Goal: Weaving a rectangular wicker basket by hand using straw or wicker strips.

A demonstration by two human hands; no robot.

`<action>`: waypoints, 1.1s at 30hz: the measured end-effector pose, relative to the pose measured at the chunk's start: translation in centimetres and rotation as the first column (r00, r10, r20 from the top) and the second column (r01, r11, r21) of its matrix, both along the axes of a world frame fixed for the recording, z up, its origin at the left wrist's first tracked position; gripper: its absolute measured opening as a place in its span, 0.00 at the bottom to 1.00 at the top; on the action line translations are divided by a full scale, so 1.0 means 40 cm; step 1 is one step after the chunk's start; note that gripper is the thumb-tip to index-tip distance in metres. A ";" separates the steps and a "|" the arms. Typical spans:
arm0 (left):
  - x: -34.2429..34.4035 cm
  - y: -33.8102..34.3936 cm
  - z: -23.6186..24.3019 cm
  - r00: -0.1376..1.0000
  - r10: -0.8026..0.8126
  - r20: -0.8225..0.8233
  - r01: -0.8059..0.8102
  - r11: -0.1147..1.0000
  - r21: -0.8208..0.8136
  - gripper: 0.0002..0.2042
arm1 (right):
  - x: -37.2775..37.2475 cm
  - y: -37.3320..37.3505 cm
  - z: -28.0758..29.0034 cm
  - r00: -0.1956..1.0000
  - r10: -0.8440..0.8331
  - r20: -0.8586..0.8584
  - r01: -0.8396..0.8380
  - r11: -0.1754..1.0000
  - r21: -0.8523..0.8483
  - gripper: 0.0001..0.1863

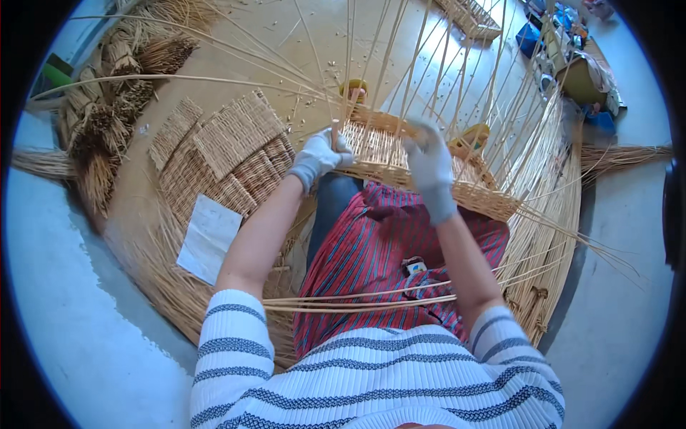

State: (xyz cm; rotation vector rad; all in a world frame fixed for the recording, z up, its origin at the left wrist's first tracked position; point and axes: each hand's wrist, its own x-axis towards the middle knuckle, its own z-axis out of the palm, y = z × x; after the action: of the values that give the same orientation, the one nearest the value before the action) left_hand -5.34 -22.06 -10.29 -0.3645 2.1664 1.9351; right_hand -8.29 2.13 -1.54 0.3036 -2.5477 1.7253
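Observation:
A half-woven rattan basket [374, 145], long and rectangular, lies tilted across my lap. Long loose canes [386, 50] fan up and outward from its far side. At its left corner my left hand [321, 155], in a white glove, is closed, with the thumb over the near wall and an upright stick [334, 133] beside the fingers. My right hand [431, 157], also gloved, is over the middle of the basket near its rim. Motion smears its fingers, so whether they hold a strand is unclear.
Flat woven panels [239, 134] lie stacked at the left, with a white sheet [209, 239] near them. Cane bundles [114, 100] line the far left. Loose strands [547, 186] spread at the right. Another woven piece [471, 18] and a heap of oddments [572, 57] sit farther off.

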 end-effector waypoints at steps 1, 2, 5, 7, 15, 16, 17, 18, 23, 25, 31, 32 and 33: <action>-0.007 0.011 0.009 0.997 -0.050 -0.063 0.052 0.999 0.017 0.18 | -0.038 -0.045 0.071 0.981 0.148 -0.127 -0.124 0.976 0.179 0.31; -0.007 0.017 0.004 1.000 -0.006 -0.022 0.006 0.999 -0.039 0.17 | -0.085 -0.095 0.121 0.922 0.313 -0.227 -0.219 0.907 0.360 0.38; -0.033 0.041 0.017 0.998 0.032 0.047 -0.024 0.987 -0.161 0.15 | -0.181 -0.191 0.149 0.940 0.229 -0.251 0.011 0.716 0.698 0.48; -0.038 0.027 -0.017 0.999 0.035 0.027 -0.032 0.992 -0.122 0.16 | -0.187 -0.185 0.138 0.984 0.165 -0.074 -0.147 0.968 0.204 0.53; -0.015 0.019 0.030 1.000 0.014 -0.026 -0.016 0.995 -0.101 0.19 | 0.137 0.153 -0.148 0.999 -0.033 0.036 0.043 0.938 -0.345 0.08; -0.014 0.028 0.048 1.000 -0.015 -0.019 0.012 0.983 -0.183 0.23 | 0.118 0.126 -0.117 0.996 -0.070 -0.047 0.046 0.920 -0.390 0.08; -0.019 0.043 0.095 0.997 -0.059 -0.044 0.036 0.910 -0.412 0.34 | 0.106 0.130 -0.129 0.993 -0.105 0.059 0.120 0.900 -0.418 0.07; -0.025 0.068 0.077 0.998 -0.009 -0.067 -0.027 0.855 -0.519 0.37 | 0.100 0.137 -0.139 0.977 -0.135 0.165 0.196 0.877 -0.439 0.07; -0.042 0.048 0.089 0.979 0.167 0.114 -0.080 0.837 -0.541 0.40 | 0.187 0.109 -0.091 0.979 0.065 0.192 0.047 0.848 -0.528 0.10; -0.045 0.059 0.079 0.981 0.145 0.132 -0.064 0.874 -0.482 0.36 | 0.105 0.209 -0.122 0.907 0.040 0.419 0.247 0.755 -0.607 0.09; 0.067 0.195 0.171 0.604 0.161 -0.781 -0.504 0.836 -0.218 0.12 | 0.094 0.310 -0.107 0.866 -0.235 0.441 0.476 0.656 -0.586 0.18; 0.064 0.210 0.172 0.858 0.005 -0.514 -0.273 0.851 -0.448 0.13 | 0.069 0.304 -0.108 0.873 -0.199 0.446 0.457 0.654 -0.602 0.17; 0.036 0.234 0.116 0.980 -0.076 -0.184 0.006 0.936 -0.353 0.13 | 0.076 0.314 -0.107 0.899 -0.156 0.408 0.391 0.706 -0.590 0.15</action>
State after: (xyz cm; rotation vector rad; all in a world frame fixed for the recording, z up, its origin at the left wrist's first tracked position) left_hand -3.88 -12.71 -5.66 -0.1876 2.6308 1.6155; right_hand -5.26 14.71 -5.82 -0.4268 -1.7883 2.5370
